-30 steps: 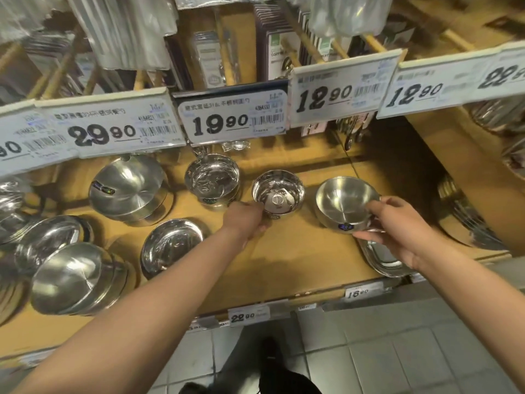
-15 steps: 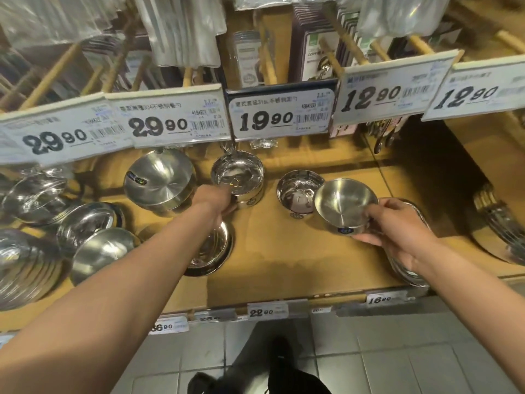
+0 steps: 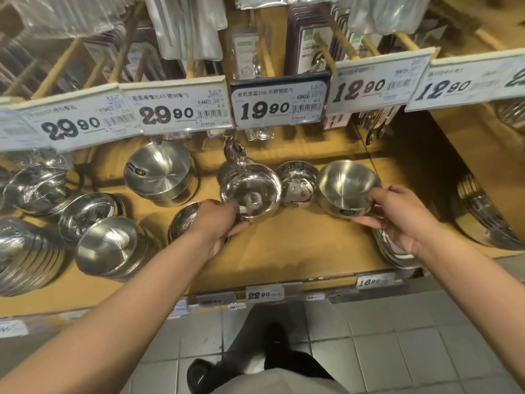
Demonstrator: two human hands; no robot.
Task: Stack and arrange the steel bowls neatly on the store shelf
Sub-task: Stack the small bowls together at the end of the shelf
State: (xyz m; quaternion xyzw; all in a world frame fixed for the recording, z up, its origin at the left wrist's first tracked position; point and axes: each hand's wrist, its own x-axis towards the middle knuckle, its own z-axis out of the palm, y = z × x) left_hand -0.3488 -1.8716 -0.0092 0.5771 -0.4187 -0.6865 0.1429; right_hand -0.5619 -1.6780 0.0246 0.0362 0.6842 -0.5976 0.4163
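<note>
Since the earlier frame, the left hand (image 3: 218,223) has taken hold of the shiny bowl (image 3: 250,191) at frame centre. The right hand (image 3: 397,217) grips the matte bowl (image 3: 345,189) just right. Stacking looks barely begun; a third bowl (image 3: 297,180) sits between, and bare shelf (image 3: 298,251) lies below them.
</note>
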